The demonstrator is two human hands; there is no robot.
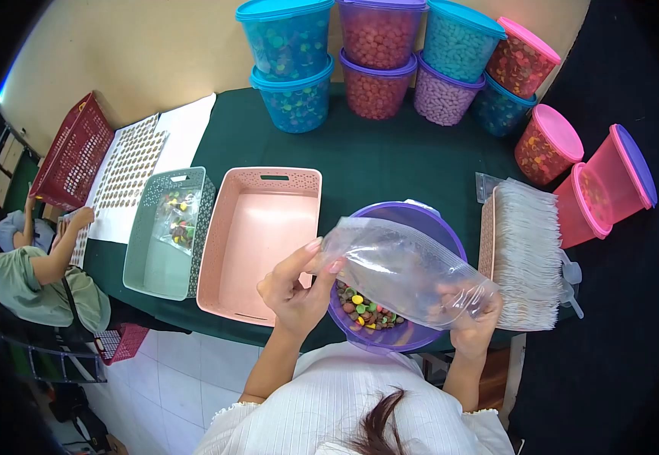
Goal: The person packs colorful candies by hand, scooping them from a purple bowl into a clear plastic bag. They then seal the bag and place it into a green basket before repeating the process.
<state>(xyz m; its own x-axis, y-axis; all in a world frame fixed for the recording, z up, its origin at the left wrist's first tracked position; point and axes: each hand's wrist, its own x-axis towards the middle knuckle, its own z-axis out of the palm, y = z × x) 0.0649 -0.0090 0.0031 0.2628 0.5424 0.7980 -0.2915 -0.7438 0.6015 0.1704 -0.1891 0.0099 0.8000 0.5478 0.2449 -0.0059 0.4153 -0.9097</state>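
Note:
A clear plastic bag (401, 265) is stretched sideways above a purple tub (453, 235). My left hand (297, 288) pinches the left end of the bag between thumb and fingers. At the other end, my right hand (477, 318) grips the bag, and some of its fingers show through the film. No contents are visible in the bag. Brown, green, yellow and red round pieces (367, 309), like candy or cereal, lie in the tub, partly hidden by the bag.
Left of the tub stand a pink basket (261, 220) and a green basket (143, 265) holding filled bags (177, 216). A basket of stacked bags (526, 258) and scoops (572, 280) are at right. Lidded tubs (379, 83) line the back. Another person (48, 280) works at far left.

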